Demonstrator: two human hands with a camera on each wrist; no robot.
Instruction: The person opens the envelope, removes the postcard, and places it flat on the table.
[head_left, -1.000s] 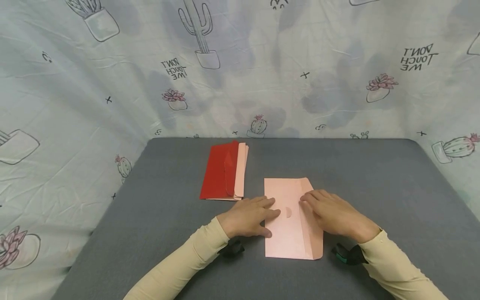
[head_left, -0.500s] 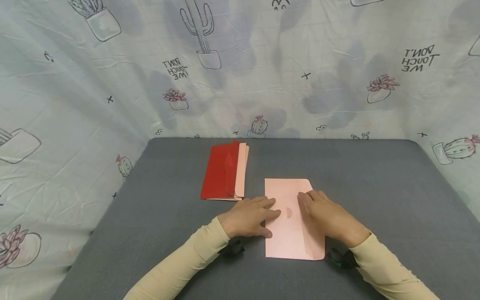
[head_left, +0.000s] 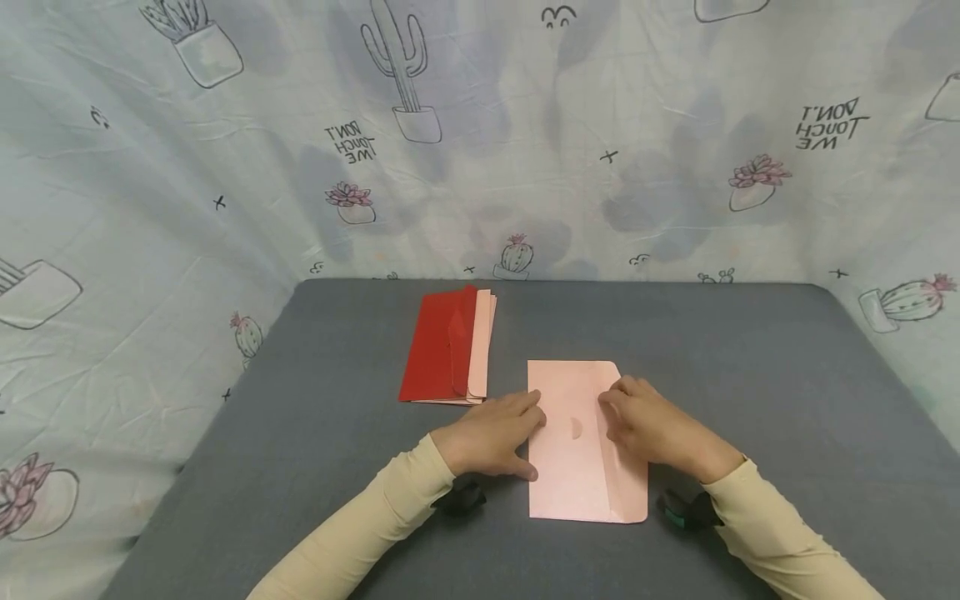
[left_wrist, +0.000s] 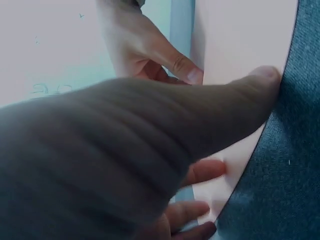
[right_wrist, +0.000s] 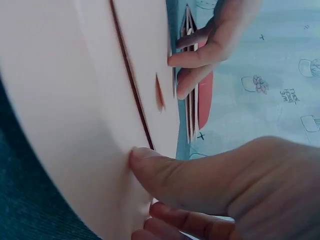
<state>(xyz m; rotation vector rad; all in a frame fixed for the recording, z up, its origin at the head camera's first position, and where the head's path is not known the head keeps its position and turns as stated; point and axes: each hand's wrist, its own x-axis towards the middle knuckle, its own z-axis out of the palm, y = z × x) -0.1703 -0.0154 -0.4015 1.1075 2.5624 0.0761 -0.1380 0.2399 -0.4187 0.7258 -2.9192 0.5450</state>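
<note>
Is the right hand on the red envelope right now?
No, the right hand is at the flap side of the pink envelope, while the red envelope lies apart, farther back.

Room beyond the pink envelope [head_left: 562,483], red envelope [head_left: 435,346] obstructing beyond the left hand [head_left: 491,437]
</note>
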